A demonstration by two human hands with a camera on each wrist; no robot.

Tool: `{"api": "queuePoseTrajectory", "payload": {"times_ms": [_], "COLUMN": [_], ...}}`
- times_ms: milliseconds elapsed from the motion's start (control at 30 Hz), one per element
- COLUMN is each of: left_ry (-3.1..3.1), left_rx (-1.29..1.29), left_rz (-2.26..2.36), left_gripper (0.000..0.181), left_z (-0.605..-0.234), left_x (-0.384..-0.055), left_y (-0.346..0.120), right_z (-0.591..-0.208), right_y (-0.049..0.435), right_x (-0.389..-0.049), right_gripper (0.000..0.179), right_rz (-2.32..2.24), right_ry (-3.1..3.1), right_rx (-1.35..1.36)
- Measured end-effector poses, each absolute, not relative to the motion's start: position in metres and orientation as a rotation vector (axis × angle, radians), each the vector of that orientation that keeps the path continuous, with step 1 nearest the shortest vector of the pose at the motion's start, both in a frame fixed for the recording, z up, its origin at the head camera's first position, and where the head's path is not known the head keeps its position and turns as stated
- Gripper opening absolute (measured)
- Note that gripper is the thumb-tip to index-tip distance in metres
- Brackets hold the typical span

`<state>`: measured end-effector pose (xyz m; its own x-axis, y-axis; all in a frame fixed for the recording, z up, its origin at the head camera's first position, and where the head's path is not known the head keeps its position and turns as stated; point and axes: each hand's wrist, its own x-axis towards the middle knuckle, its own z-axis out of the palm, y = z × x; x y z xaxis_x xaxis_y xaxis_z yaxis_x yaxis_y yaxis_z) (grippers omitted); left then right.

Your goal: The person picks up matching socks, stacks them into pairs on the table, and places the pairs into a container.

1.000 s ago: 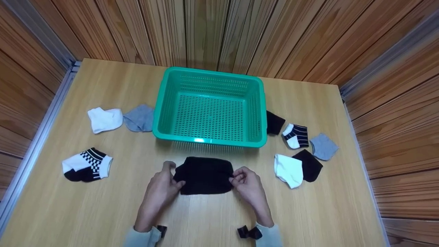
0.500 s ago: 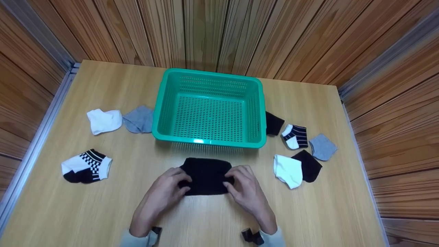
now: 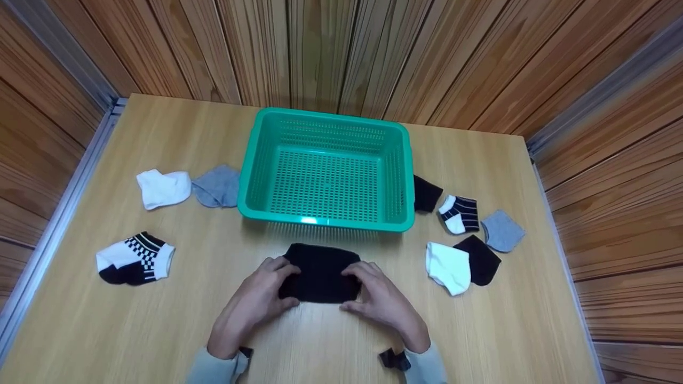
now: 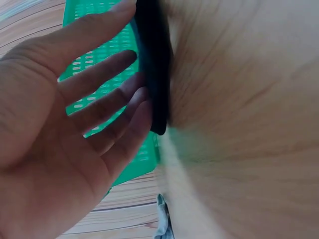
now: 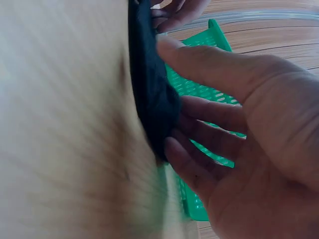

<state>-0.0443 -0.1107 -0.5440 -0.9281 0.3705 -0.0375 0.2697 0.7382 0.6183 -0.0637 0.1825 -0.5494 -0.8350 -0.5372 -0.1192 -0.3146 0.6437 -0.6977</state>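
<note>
A black sock [image 3: 323, 274], folded into a flat block, lies on the table in front of the basket. At its left end is my left hand [image 3: 261, 296], thumb and index finger spread apart along the sock's edge. My right hand [image 3: 383, 296] mirrors it at the other end, fingertips against the fabric. In the left wrist view, extended fingers [image 4: 107, 107] rest along the dark sock [image 4: 155, 74]. The right wrist view has the fingertips right at the sock [image 5: 152, 94], with the thumb stretched out above.
Behind the sock stands a green basket [image 3: 325, 224]. To the left lie a white sock [image 3: 164, 189], a grey sock [image 3: 217, 186] and a checkered sock [image 3: 136, 258]. On the right are a striped sock [image 3: 460, 214], a white sock [image 3: 448, 268], another grey one and two black ones.
Both hands have moved inward from pinching the sock's ends, and their thumbs and index fingers are now spread wider. The sock stays in about the same place.
</note>
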Motion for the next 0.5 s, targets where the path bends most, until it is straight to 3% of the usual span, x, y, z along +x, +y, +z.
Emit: {"api": "queuePoseTrajectory", "payload": {"times_ms": [300, 500], "left_ry": [2.727, 2.809], "left_rx": [0.471, 0.527], "left_rz": [0.999, 0.996], "left_gripper": [0.063, 0.038], "left_z": [-0.5477, -0.5476], "left_x": [-0.0475, -0.049], "left_y": [-0.1097, -0.1101], "right_z": [-0.5541, -0.5548], "right_y": [0.1829, 0.1784], "right_x": [-0.0666, -0.0659], "right_gripper": [0.048, 0.06], "right_rz": [-0.956, -0.895], "right_ry": [2.656, 2.674], "right_rx": [-0.804, -0.806]}}
